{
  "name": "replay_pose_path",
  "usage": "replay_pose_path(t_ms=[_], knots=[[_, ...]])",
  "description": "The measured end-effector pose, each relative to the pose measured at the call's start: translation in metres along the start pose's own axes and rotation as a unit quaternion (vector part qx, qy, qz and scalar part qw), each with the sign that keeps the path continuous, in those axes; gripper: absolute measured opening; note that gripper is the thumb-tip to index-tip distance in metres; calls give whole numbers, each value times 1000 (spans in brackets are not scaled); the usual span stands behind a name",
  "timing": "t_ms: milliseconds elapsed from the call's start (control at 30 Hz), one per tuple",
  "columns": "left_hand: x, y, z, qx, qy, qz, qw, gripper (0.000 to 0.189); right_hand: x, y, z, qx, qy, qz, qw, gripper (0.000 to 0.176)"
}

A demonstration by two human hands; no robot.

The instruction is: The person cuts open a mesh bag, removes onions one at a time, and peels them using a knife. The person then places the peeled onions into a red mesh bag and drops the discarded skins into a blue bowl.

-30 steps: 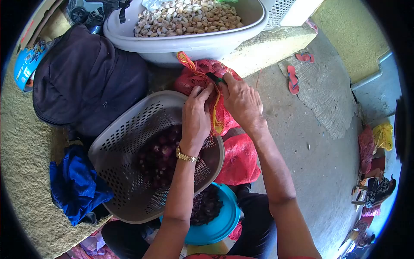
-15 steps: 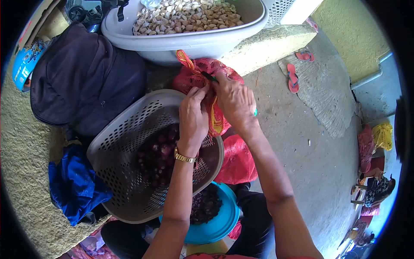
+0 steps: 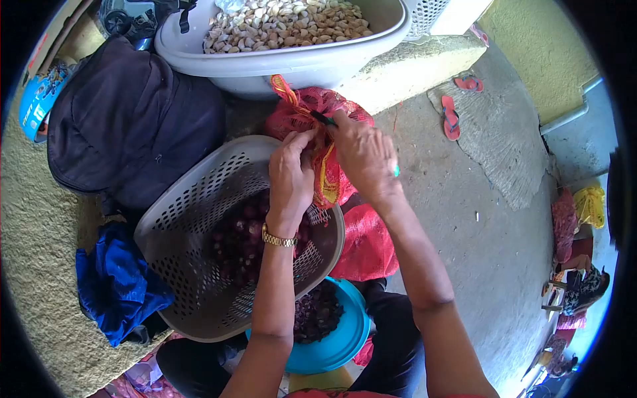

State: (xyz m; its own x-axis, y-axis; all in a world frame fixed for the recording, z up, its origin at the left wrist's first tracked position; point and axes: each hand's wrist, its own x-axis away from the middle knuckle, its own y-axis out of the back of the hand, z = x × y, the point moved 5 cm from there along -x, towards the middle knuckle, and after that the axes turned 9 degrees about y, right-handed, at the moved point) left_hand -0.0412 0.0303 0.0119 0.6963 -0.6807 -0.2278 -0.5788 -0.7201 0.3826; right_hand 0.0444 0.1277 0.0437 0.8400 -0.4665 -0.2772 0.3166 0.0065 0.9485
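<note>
My right hand (image 3: 366, 154) is closed round a small knife (image 3: 322, 118), its dark blade showing past the thumb and a green end at the heel of the hand. The blade lies at the bunched, tied neck of a red mesh bag (image 3: 352, 106) with yellow-orange edging. Against the same neck, the fingers of my left hand (image 3: 290, 174) are pinched on the mesh; their tips are partly hidden. Below the left wrist, which wears a gold watch, a grey perforated basket (image 3: 176, 199) holds small purple onions (image 3: 242, 229).
A grey tub (image 3: 285, 66) full of garlic cloves stands ahead. Between my legs sits a blue basin (image 3: 355, 331) with dark peelings. A black backpack (image 3: 133, 113) and blue cloth (image 3: 119, 285) lie left. Red flip-flops (image 3: 451, 119) and a seated person (image 3: 584, 292) are right.
My left hand has shifted slightly left and toward me along the bag's neck. My right hand stays at the neck with the knife, barely moved.
</note>
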Motion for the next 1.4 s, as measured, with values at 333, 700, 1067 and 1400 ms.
replay_pose_path(t_ms=[333, 700, 1067, 1400], knots=[[-2, 6, 4, 2, 16, 10, 1000, 34, 0, -10, 1, -14, -21, 5, 1000, 15], [2, -4, 0, -105, 3, -80, 991, 20, 5, 0, -11, -51, -33, 15, 998, 18], [-1, 1, -6, -154, -59, -93, 982, 16, 0, 15, -21, -106, -66, -36, 992, 23], [-3, -4, 0, -169, -40, -45, 984, 16, 0, 8, -5, -31, -25, 7, 999, 22]])
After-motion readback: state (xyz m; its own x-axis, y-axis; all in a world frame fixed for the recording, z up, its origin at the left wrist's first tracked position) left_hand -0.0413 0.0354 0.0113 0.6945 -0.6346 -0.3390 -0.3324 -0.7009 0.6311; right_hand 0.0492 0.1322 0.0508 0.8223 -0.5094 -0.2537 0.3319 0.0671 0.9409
